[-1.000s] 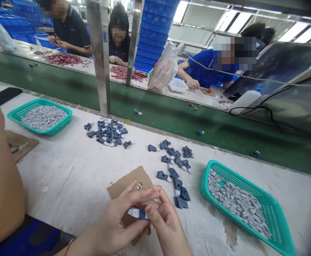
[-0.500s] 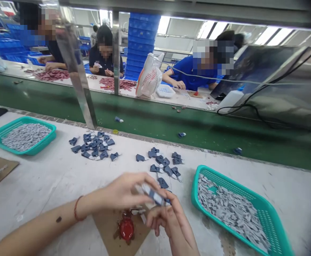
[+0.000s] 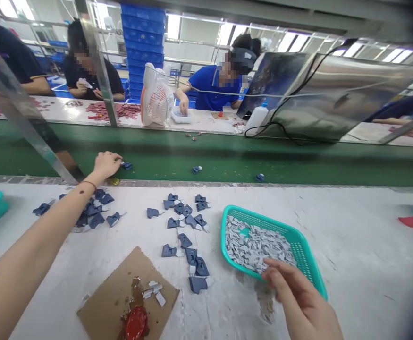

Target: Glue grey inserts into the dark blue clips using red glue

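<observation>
The blue piece (image 3: 127, 165) is lying on the belt (image 3: 160, 158), centre-left, beside the left hand (image 3: 107, 164). The right hand (image 3: 300, 297) is hovering at the basket (image 3: 302, 252), lower right. Whether either's fingers are pinching, I cannot tell.

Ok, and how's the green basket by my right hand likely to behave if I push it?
The green basket will probably slide rather than tip, being wide and shallow. Its thin, perforated walls suggest it may flex slightly. The grey pieces lie loose and uncovered, so they'd likely shift, perhaps spill, if it tilted.
</observation>
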`<act>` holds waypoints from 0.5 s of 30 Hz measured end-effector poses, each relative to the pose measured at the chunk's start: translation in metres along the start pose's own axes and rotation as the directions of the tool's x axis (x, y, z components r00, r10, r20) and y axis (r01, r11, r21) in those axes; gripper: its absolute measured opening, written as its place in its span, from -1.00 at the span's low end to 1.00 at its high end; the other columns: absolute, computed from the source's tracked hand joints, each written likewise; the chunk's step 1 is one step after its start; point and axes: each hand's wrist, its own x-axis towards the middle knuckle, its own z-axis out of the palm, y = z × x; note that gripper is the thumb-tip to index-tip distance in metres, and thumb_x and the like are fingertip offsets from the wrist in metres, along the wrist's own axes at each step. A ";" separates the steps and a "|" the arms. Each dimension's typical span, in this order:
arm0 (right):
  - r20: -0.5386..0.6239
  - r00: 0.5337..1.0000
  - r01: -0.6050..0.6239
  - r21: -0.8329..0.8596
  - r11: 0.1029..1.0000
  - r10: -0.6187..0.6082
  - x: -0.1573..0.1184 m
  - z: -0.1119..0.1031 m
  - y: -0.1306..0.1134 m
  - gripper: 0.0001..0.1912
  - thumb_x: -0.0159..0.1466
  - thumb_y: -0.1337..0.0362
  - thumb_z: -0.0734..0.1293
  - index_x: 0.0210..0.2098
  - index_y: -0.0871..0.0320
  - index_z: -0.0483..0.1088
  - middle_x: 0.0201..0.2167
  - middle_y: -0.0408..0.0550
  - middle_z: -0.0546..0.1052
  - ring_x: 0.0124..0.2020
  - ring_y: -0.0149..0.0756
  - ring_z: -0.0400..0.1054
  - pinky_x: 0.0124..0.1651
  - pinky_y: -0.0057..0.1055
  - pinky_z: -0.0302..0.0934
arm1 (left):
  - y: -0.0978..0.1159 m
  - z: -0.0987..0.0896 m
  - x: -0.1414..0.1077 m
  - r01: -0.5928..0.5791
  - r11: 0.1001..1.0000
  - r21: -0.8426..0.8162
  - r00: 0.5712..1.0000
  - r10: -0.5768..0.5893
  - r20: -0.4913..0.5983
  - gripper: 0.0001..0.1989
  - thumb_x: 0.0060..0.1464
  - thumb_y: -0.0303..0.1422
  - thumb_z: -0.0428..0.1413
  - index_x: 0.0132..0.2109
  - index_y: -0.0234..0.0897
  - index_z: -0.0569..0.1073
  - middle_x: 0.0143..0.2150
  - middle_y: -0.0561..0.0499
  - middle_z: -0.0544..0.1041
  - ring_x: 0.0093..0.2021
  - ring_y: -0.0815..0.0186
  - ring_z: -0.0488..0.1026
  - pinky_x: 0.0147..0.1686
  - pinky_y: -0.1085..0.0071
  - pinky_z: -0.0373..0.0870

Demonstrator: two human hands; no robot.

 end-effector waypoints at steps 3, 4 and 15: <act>-0.033 0.996 0.078 -0.183 0.980 -0.086 0.024 -0.008 0.001 -0.61 0.22 -0.06 0.21 -0.19 0.05 0.47 -0.19 0.05 0.56 -0.35 -0.15 0.42 -0.44 -0.32 0.32 | -0.016 -0.014 0.002 0.029 0.991 0.133 1.000 -0.027 -0.014 -0.63 0.06 -0.36 -0.02 -0.03 -0.32 0.51 0.28 -0.04 0.34 0.35 -0.35 -0.04 0.27 -0.20 -0.11; -0.002 0.992 0.125 -0.219 0.968 -0.129 0.033 -0.009 0.002 -0.64 0.23 -0.02 0.21 -0.19 0.05 0.47 -0.19 0.04 0.56 -0.37 -0.16 0.41 -0.44 -0.31 0.31 | -0.021 -0.018 0.003 0.043 0.986 0.162 0.999 -0.044 0.001 -0.63 0.03 -0.39 0.00 -0.03 -0.34 0.51 0.27 -0.10 0.35 0.33 -0.39 0.00 0.23 -0.25 -0.06; 0.431 0.845 0.506 -0.458 0.730 -0.315 0.101 0.018 -0.003 -0.72 0.30 0.28 0.16 -0.23 0.16 0.50 -0.17 0.09 0.58 -0.06 -0.01 0.42 0.01 -0.11 0.29 | 0.007 -0.018 -0.001 0.045 0.986 0.158 0.999 -0.044 -0.011 -0.59 0.24 -0.29 -0.18 0.05 -0.53 0.30 0.15 -0.40 0.37 0.21 -0.32 0.27 0.13 -0.08 0.20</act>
